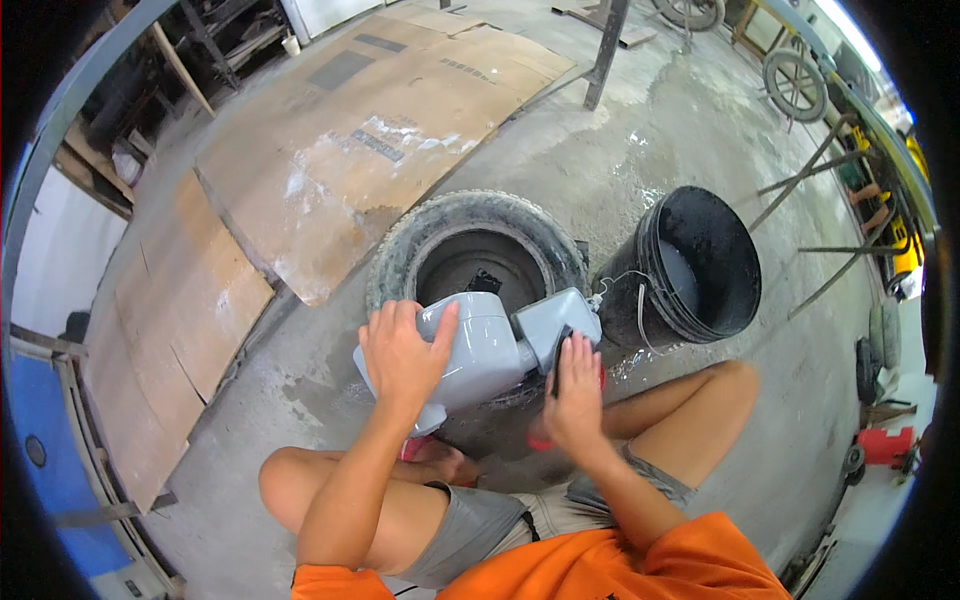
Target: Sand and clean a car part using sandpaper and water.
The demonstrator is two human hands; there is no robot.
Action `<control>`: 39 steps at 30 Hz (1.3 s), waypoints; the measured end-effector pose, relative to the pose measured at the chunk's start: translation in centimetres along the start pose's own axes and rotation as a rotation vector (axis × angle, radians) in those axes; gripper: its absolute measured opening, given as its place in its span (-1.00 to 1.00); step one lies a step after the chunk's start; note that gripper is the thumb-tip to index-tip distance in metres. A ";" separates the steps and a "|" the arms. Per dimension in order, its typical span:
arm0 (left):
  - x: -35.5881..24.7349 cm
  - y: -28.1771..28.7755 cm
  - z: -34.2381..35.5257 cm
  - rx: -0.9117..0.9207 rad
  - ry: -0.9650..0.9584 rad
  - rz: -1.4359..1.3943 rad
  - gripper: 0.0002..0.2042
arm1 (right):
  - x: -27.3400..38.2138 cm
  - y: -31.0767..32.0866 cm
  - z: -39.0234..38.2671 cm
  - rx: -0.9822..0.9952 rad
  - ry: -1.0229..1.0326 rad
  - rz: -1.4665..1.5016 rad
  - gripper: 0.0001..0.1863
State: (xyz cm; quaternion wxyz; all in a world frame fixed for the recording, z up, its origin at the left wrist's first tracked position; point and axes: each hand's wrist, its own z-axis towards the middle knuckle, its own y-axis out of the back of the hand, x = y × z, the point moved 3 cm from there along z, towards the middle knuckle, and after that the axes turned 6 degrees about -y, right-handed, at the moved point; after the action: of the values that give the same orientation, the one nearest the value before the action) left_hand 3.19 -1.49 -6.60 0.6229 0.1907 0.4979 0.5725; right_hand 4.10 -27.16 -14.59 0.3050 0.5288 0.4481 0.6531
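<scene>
A glossy grey moulded part (475,350) lies across the near side of an old tyre (400,245). It has a large rounded body joined by a narrow neck to a smaller boxy end (556,318). My left hand (400,345) grips the large body from above, thumb and fingers spread around its top. With its fingers together, my right hand (576,395) presses a thin black piece (562,352), like sandpaper, against the near face of the boxy end. Most of that piece is hidden under the fingers.
A black bucket (625,285) with liquid in it stands right of the tyre. Cardboard sheets (300,190) cover the floor at the left. A metal post (607,55) rises beyond the tyre. Wheels (795,85) and a metal stand (825,165) are at the far right. My bent legs flank the part.
</scene>
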 end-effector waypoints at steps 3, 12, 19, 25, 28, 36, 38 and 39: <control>-0.2 -0.1 0.0 -0.017 -0.031 0.021 -0.59 | 1.5 0.0 1.0 -0.178 0.180 -0.094 -0.20; 0.4 -0.5 -0.1 -0.070 -0.005 -0.038 -0.59 | 1.3 -0.7 2.3 0.001 0.337 -0.199 -0.31; 0.7 -0.8 -0.3 -0.064 -0.006 -0.050 -0.56 | 2.7 0.9 2.4 0.046 0.387 -0.264 -0.37; 0.7 -1.1 -0.5 -0.077 -0.032 -0.070 -0.53 | 0.9 0.7 4.6 0.139 0.546 -0.332 -0.32; 1.2 -1.3 -0.2 -0.034 0.010 -0.067 -0.51 | 0.5 1.2 4.7 0.246 0.582 -0.351 -0.32; 1.2 -1.3 -0.2 -0.012 0.077 -0.138 -0.57 | 1.3 1.7 6.8 0.208 0.792 -0.296 -0.49; 0.9 -1.2 -0.1 -0.042 0.043 -0.088 -0.53 | 0.9 1.7 6.9 0.203 0.793 -0.247 -0.50; 0.9 -1.0 0.2 -0.095 0.005 -0.027 -0.49 | 0.7 1.8 6.9 0.181 0.812 -0.302 -0.49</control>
State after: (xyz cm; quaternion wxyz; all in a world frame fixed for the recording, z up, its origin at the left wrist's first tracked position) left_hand 3.74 -0.92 -7.71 0.6375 0.1527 0.4745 0.5874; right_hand 10.75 -25.46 -12.36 0.1487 0.1827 0.6591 0.7142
